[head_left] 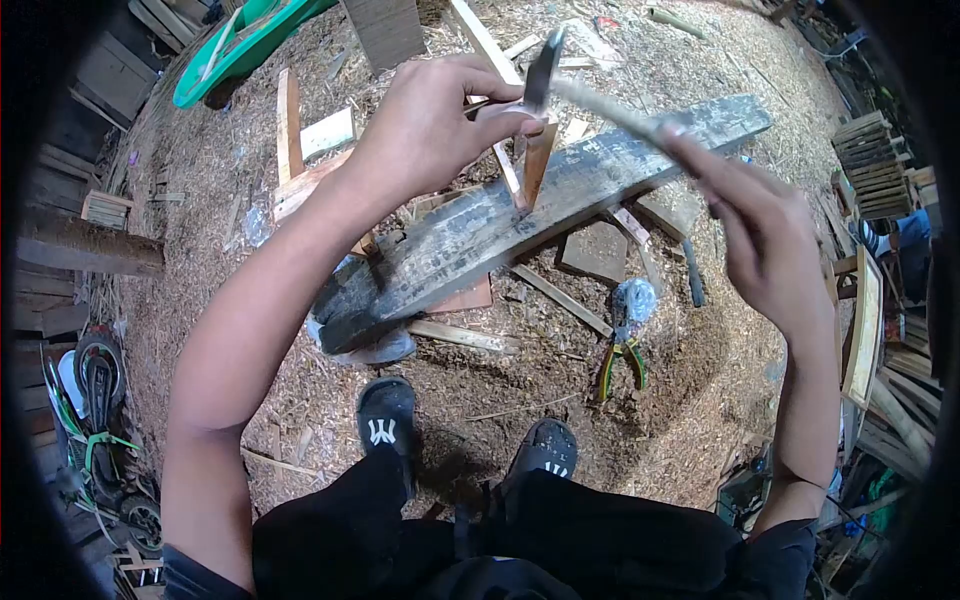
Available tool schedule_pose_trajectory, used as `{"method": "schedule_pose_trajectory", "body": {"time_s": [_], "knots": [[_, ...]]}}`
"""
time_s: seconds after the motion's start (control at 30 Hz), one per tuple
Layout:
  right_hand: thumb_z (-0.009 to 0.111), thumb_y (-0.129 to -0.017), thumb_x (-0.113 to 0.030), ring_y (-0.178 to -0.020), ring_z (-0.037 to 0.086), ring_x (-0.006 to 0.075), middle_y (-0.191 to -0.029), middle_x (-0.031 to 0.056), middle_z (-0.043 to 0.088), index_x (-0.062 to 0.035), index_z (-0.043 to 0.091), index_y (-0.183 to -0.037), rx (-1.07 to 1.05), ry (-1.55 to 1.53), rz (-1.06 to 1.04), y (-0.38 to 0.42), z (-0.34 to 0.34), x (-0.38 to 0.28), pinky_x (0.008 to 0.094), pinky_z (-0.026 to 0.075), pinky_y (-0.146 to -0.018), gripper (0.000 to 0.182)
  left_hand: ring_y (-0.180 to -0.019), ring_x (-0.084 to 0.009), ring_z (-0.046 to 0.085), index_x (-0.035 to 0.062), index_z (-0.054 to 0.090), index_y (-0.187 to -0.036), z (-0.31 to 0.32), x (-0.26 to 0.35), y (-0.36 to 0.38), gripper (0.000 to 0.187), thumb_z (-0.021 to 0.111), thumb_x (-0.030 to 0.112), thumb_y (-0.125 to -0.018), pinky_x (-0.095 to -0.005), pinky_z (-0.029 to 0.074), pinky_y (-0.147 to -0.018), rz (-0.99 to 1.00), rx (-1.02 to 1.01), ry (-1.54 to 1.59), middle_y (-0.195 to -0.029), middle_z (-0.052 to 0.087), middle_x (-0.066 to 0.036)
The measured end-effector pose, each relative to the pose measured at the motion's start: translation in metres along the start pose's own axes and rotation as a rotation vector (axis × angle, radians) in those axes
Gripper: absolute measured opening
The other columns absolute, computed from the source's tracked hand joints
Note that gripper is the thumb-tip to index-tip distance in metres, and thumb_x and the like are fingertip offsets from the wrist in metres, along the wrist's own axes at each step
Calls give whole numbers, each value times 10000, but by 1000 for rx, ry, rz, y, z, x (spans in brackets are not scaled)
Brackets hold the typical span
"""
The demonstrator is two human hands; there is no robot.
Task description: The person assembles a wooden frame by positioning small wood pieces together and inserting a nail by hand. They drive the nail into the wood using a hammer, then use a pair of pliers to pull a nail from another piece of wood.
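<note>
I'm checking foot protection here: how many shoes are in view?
2: left shoe and right shoe, both worn, toes toward the dark beam; clutter could hide others.

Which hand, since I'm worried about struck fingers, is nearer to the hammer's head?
The left hand: its fingertips are close by the hammer's head, at the top of a wood piece. The right hand is farther off, gripping the handle toward its other end.

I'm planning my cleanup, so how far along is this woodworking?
Two wooden strips already meet at an angle on the dark beam, though whether they are fastened is unclear. The left hand steadies them while the right hand holds a hammer near their top. Finishing that joint probably remains; a loose strip on the ground looks unused.
</note>
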State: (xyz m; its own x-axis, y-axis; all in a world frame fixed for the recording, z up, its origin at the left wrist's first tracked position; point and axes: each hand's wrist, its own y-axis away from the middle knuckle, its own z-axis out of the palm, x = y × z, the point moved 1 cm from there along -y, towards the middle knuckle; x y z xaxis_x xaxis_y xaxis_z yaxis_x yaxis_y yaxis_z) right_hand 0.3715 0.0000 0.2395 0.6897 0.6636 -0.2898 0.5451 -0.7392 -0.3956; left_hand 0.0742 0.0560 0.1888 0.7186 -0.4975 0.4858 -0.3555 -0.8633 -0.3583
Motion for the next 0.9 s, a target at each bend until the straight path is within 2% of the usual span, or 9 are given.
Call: {"method": "schedule_pose_trajectory", "body": {"time_s": [0.1, 0.17, 0.23, 0.33, 0.5, 0.57, 0.63, 0.73, 0.9], "knots": [[564, -997, -5, -673, 531, 107, -773, 71, 647, -137, 616, -1458, -118, 81, 8, 2, -4, 2, 297, 438, -603, 483, -802, -161, 692, 73, 810, -1081, -2, 1, -2, 333, 817, 342, -884, -344, 538, -689, -76, -41, -90, -995, 754, -54], [568, -1002, -21, -658, 522, 118, -774, 72, 642, -162, 624, -1453, 43, -102, 92, 2, -7, 2, 301, 420, -596, 476, -836, -171, 708, 81, 809, -1090, 2, -5, 0, 336, 814, 348, -886, -349, 554, -725, 7, 4, -32, -1009, 754, -58], [564, -1017, -45, -645, 515, 122, -779, 67, 648, -179, 625, -1452, 129, -139, 23, -1, -3, 3, 298, 411, -592, 460, -849, -174, 712, 88, 808, -1095, 1, -2, 0, 334, 813, 349, -887, -354, 557, -741, 1, -13, -19, -1008, 753, -59], [563, -1029, -71, -644, 513, 121, -780, 68, 655, -172, 630, -1447, 16, -30, 5, 1, 0, 6, 295, 414, -594, 436, -862, -180, 716, 96, 807, -1103, 0, 0, 0, 332, 816, 345, -883, -360, 559, -764, -2, -28, -14, -1006, 753, -60], [579, -1028, -82, -621, 493, 117, -758, 74, 656, -183, 635, -1442, -140, -127, 192, 5, 2, 11, 284, 384, -574, 429, -848, -184, 713, 91, 805, -1104, -1, 5, 0, 331, 829, 323, -869, -365, 555, -768, -61, -18, -22, -990, 752, -60], [574, -1030, -78, -587, 464, 109, -733, 48, 642, -193, 635, -1439, -69, -82, 107, 3, 7, 11, 275, 348, -542, 429, -834, -179, 705, 86, 805, -1095, -1, 8, 1, 328, 832, 321, -867, -361, 550, -753, -122, -27, 7, -980, 751, -55], [554, -1023, -60, -486, 422, 99, -639, 14, 600, -225, 670, -1401, 111, -278, 202, 2, 7, 12, 270, 278, -458, 429, -826, -175, 701, 87, 804, -1094, 0, 4, 1, 326, 832, 319, -868, -358, 547, -743, -81, -27, 10, -975, 750, -53], [548, -1025, -59, -482, 411, 85, -631, 3, 592, -219, 669, -1401, -35, -207, 90, 4, 8, 23, 269, 272, -453, 426, -805, -162, 690, 88, 803, -1094, -1, 7, 2, 322, 832, 316, -868, -349, 540, -718, -68, -31, 0, -962, 746, -52], [549, -1028, -62, -478, 397, 79, -614, 5, 564, -175, 664, -1403, 58, -172, 121, 0, 0, 13, 271, 275, -448, 408, -774, -139, 672, 89, 805, -1084, -1, 7, 2, 310, 830, 312, -870, -330, 530, -679, -88, -40, -15, -939, 742, -47]]}}
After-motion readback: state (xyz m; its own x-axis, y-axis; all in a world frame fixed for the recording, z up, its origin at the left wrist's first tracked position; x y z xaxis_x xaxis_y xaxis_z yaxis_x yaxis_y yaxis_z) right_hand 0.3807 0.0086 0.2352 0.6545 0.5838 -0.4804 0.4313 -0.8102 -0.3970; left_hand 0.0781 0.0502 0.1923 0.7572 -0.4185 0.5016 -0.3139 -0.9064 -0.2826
